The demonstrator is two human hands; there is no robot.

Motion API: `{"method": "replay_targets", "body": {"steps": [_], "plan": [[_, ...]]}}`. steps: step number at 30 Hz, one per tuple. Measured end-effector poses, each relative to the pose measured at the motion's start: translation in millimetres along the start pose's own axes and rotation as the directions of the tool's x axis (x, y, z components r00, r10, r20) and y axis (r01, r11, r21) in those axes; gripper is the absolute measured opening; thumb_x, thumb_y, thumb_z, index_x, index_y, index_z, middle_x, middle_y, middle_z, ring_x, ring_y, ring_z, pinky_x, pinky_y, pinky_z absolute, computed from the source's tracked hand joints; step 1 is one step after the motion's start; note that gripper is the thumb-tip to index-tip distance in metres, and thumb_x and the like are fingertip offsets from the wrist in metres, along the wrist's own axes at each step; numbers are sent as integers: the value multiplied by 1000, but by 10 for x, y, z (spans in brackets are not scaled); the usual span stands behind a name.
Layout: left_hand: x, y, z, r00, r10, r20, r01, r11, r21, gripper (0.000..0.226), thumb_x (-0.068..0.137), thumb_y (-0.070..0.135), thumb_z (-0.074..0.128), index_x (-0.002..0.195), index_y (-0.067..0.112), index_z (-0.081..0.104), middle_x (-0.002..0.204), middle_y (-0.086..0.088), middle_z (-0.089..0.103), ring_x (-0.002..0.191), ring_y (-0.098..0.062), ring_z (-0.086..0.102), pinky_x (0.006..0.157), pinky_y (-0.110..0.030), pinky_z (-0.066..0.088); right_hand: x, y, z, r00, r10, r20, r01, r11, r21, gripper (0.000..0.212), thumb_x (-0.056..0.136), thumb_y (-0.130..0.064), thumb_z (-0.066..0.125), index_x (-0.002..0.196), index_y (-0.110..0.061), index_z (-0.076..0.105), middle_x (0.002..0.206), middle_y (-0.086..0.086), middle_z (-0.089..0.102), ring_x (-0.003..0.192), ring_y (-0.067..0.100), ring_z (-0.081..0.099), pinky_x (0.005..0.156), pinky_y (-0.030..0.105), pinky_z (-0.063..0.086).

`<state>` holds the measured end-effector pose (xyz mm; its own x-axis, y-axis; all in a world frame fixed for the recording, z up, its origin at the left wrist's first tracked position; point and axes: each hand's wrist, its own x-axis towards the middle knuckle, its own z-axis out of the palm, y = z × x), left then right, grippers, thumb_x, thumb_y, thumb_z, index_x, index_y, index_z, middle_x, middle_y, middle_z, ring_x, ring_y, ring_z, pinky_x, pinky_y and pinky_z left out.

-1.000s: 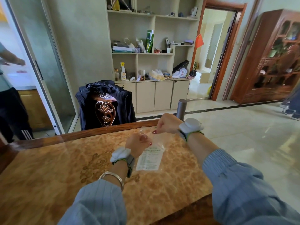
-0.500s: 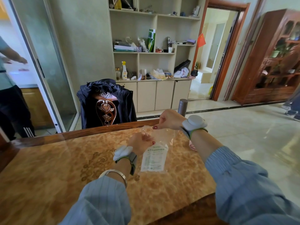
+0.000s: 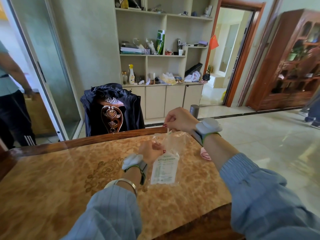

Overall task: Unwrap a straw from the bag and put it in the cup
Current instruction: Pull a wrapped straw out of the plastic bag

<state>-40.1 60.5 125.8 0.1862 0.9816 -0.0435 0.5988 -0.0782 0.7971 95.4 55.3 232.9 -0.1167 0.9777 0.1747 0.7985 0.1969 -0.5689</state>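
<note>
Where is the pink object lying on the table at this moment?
The pink object lies near the right edge of the table, just right of the clear bag, below the right hand's forearm.

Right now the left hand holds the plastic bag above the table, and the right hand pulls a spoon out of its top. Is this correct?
Not quite. The head view shows the right hand pulling out a thin wrapped straw, not a spoon. The rest is correct: the left hand holds the plastic bag above the table.

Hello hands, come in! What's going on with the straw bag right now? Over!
Left hand gripping the clear bag. Right hand pinching a straw at the bag's mouth. Straw not out yet. No cup seen.
</note>
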Motion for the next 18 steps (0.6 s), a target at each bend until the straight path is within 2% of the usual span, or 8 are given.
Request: {"method": "replay_targets", "body": {"steps": [2, 4, 7, 8, 10, 12, 14, 18], "plan": [[4, 3, -12, 1000, 8, -4, -8, 1000, -5, 33, 85, 14, 66, 115, 1, 63, 122, -12, 66, 114, -23, 61, 94, -25, 42, 3, -32, -14, 1000, -7, -11, 7, 1000, 22, 10, 82, -9, 66, 90, -6, 71, 62, -5, 61, 53, 4, 56, 46, 2, 43], [10, 2, -15, 1000, 16, -12, -16, 1000, -26, 32, 83, 14, 69, 112, 2, 65, 118, -13, 68, 107, -23, 63, 83, -20, 43, 11, -59, -27, 998, -17, -59, 19, 999, 34, 11, 82, -8, 64, 90, -9, 72, 63, -8, 56, 59, 3, 52, 51, 10, 40], [19, 0, 20, 1000, 24, 6, -24, 1000, 4, 22, 85, 18, 67, 105, 9, 69, 112, -8, 71, 88, -11, 60, 62, -9, 39, 25, -89, -37, 988, -22, -150, 34, 997, 76, 17, 81, -5, 58, 89, -11, 71, 60, -8, 49, 58, 5, 46, 56, 17, 37], [23, -4, 33, 1000, 24, -2, -24, 1000, 16, 20, 85, 20, 66, 103, 12, 71, 110, -7, 72, 86, -9, 58, 60, -8, 38, 20, -109, -51, 983, -25, -184, 42, 995, 91, 17, 79, -4, 57, 88, -11, 71, 59, -8, 48, 59, 6, 47, 56, 17, 37], [27, -26, 67, 999, 32, 9, -32, 999, 31, 20, 86, 24, 65, 102, 15, 72, 109, -6, 72, 86, -11, 60, 66, -14, 43, 12, -149, -85, 971, -20, -237, 57, 987, 149, 17, 79, -4, 57, 86, -12, 69, 63, -4, 54, 66, 13, 59, 51, 16, 43], [13, -30, 91, 999, 27, 39, -29, 998, 62, 23, 87, 27, 63, 105, 16, 71, 110, -5, 72, 95, -17, 65, 76, -22, 46, 10, -193, -116, 961, -5, -278, 80, 963, 257, 17, 80, -1, 54, 87, -11, 66, 70, 4, 58, 72, 22, 70, 49, 21, 54], [12, -26, 122, 999, 28, 32, -31, 995, 95, 23, 89, 26, 61, 107, 16, 71, 110, -4, 72, 101, -19, 66, 78, -22, 45, 11, -242, -152, 946, 7, -325, 111, 933, 342, 17, 81, 1, 52, 88, -8, 65, 71, 5, 54, 75, 26, 73, 54, 29, 59], [12, -32, 197, 999, 42, -16, -39, 989, 146, 24, 91, 20, 56, 109, 18, 71, 113, -4, 72, 105, -19, 65, 85, -22, 47, 45, -329, -239, 912, -20, -409, 181, 915, 360, 17, 83, 3, 50, 90, -6, 63, 69, 5, 51, 77, 29, 72, 55, 22, 60]]}}
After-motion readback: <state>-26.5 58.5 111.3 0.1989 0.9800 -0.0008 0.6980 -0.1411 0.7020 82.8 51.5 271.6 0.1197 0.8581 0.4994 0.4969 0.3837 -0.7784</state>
